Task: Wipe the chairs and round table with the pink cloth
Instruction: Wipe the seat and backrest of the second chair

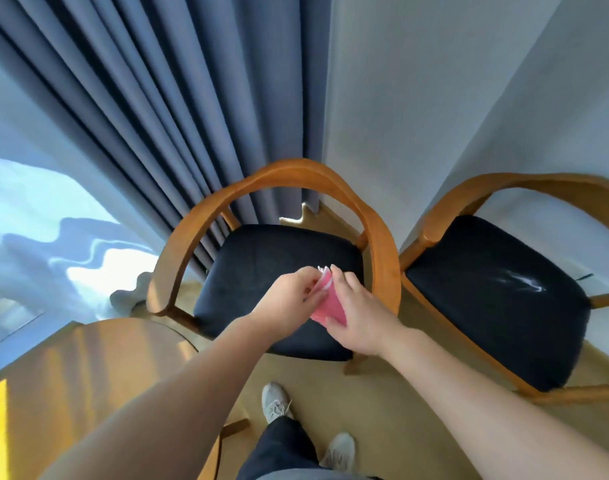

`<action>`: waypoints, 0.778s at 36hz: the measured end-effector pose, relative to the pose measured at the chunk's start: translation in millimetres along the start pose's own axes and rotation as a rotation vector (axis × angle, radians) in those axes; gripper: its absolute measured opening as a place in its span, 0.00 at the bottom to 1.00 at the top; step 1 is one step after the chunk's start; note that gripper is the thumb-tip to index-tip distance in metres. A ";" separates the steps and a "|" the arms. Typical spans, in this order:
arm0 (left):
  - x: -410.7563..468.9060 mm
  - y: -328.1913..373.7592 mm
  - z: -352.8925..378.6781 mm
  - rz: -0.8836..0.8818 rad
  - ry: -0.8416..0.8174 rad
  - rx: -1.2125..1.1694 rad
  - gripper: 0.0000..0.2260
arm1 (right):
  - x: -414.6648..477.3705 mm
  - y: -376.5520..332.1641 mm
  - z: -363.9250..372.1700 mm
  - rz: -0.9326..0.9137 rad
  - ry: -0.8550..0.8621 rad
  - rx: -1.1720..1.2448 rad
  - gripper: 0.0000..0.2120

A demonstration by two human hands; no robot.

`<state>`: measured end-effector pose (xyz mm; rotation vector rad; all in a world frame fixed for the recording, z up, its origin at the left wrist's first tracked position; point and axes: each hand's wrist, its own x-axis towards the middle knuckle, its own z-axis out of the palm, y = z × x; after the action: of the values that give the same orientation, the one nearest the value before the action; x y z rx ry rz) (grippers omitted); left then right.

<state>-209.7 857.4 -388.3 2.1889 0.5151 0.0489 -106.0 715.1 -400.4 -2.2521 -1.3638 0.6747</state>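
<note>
I've got the round table [88,368] down at 8 o'clock, sunlit. Dead centre, over the black seat of the first chair [261,258], my left hand [285,296] pinches the pink cloth [327,304] near its top edge with curled fingers. My right hand [360,315] grips the other side, fingers pressed together. The second chair [497,299] sits at 3 o'clock, against the wall.
</note>
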 end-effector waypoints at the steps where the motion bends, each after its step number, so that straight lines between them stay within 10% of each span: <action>1: 0.1 -3.8 -3.4 -0.014 0.019 -0.007 0.04 | 5.0 -2.9 -0.1 -0.012 0.007 -0.017 0.39; 11: 24.1 -46.4 -32.3 -0.039 0.103 -0.164 0.10 | 71.6 -11.9 -2.4 -0.087 0.117 -0.184 0.17; 28: 105.6 -172.9 6.8 -0.339 0.132 0.182 0.19 | 281.4 66.9 -16.3 -0.740 -0.084 -0.757 0.21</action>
<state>-171.5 986.1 -540.2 2.2536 0.9930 -0.0381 63.0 937.0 -478.8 -1.9140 -2.6043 -0.0303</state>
